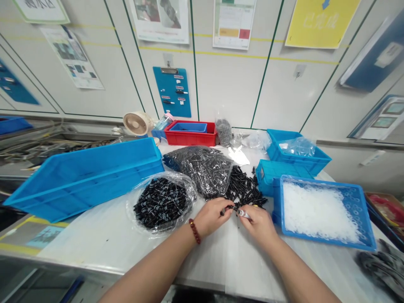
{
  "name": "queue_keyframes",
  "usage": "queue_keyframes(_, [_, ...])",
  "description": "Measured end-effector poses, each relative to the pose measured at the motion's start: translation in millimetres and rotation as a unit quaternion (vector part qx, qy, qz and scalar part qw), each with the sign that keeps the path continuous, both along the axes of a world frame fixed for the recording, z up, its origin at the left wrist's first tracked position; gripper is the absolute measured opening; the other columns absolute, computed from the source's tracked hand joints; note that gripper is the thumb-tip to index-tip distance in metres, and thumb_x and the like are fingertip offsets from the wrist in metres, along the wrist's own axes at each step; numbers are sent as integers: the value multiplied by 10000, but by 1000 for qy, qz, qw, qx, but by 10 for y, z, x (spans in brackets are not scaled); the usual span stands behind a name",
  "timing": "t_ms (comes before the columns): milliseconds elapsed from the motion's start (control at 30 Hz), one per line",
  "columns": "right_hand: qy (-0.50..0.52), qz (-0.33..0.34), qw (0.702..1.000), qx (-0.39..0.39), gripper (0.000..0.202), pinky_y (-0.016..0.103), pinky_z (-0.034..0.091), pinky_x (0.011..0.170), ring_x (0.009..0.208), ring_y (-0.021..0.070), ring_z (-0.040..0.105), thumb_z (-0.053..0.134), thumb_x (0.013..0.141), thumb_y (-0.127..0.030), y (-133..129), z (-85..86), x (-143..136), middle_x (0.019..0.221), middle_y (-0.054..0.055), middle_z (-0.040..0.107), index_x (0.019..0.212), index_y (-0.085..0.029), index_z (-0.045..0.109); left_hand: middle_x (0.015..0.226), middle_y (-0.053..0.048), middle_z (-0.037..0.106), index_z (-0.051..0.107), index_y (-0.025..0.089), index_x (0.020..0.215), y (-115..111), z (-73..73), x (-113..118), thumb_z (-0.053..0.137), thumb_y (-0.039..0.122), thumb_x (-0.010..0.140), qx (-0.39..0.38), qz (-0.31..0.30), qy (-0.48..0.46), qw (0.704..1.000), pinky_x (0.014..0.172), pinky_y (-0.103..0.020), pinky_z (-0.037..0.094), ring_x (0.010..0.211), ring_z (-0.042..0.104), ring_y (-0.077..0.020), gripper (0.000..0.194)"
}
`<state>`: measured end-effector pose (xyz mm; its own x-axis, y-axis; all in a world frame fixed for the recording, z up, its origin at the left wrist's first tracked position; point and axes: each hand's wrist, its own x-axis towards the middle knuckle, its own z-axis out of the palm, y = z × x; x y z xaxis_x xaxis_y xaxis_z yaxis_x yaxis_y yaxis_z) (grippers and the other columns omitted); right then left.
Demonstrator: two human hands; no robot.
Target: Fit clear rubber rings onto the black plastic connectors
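Note:
Near the middle of the table, my left hand (216,215) pinches a small black part, its fingers closed. Just right of it, my right hand (257,222) is wrapped round a whitish pen-like tool (243,213), whose tip points at the black part. Behind both hands lies a loose pile of black parts (244,187), spilling from beside a clear bag of black parts (205,168). To the left of my left hand, an open plastic bag holds many black parts with pale rings (160,203). Fine details between the fingertips are too small to tell.
A long blue bin (94,172) stands at the left. On the right, a blue tray (328,243) holds white rings, with a closed blue box (279,170) and another blue bin (322,160) behind. A red bin (191,139) and a fan (137,123) stand at the back.

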<state>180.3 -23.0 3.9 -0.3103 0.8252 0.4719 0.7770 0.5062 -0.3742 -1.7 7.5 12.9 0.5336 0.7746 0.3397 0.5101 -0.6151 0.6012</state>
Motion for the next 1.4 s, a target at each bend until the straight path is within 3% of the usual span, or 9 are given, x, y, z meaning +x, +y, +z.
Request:
queue_keyframes(233, [-72,-1,992,106,193,251,289,562,557,133,511,426,816,-160,-78,-1,-70,600,21,599,705,-187,582,797,-30,539,556,171,910,-45,-62,50,436,131,788,38,19,4,999,676,-266,430,722,504,-157,176])
queue_keyframes(433, [-63,-3,989,131,204,255,315,576,579,137,525,414,829,-161,-109,9,-90,637,29,620,745,-183,598,781,-31,505,532,170,864,-90,-25,81,402,122,795,44,10,-14,999,670,-267,416,720,482,-160,155])
queue_keyframes(600, [-18,-2,995,102,215,239,335,571,590,136,548,410,829,-178,-95,-3,-72,651,26,637,767,-185,616,774,-40,529,555,164,829,-70,0,60,351,119,810,12,-12,-55,998,694,-270,423,737,496,-167,210])
queue_keyframes(767, [104,-6,994,-17,181,217,379,556,586,131,567,456,822,-239,-51,15,-45,657,5,644,765,-196,622,727,-27,550,571,162,812,-23,10,35,350,178,829,-65,-37,-106,992,701,-267,409,715,505,-155,222])
queue_keyframes(867, [178,-23,983,-45,156,213,412,552,588,130,579,492,815,-279,-26,27,-22,688,2,657,821,-196,625,676,-10,543,551,153,819,-25,11,52,421,302,832,-216,-77,-161,960,572,-234,383,595,468,-118,199])
queue_keyframes(1000, [178,-62,982,20,168,233,440,601,641,144,607,498,818,-266,-19,24,3,772,24,681,898,-200,630,684,-9,561,483,141,840,-33,-15,107,568,498,731,-413,-106,-266,864,386,-183,235,421,338,-47,383])
queue_keyframes(1067, [148,-47,986,67,164,235,438,618,656,142,615,475,830,-231,-23,24,2,767,28,684,845,-201,636,685,-21,577,461,141,798,-30,-25,130,612,547,681,-443,-102,-298,839,362,-176,199,395,334,-34,448])
queue_keyframes(1167, [95,1,987,128,206,228,415,589,603,126,604,438,847,-191,-28,34,-17,690,15,673,776,-196,632,647,-15,582,442,145,754,-28,-16,145,648,569,643,-456,-97,-319,825,350,-172,190,372,346,-28,485])
queue_keyframes(1400, [45,12,979,197,226,224,362,561,561,113,560,424,870,-187,-46,59,-52,626,1,641,740,-184,610,594,-10,602,415,157,733,-44,8,134,651,573,645,-456,-118,-312,825,346,-170,177,341,367,-32,487])
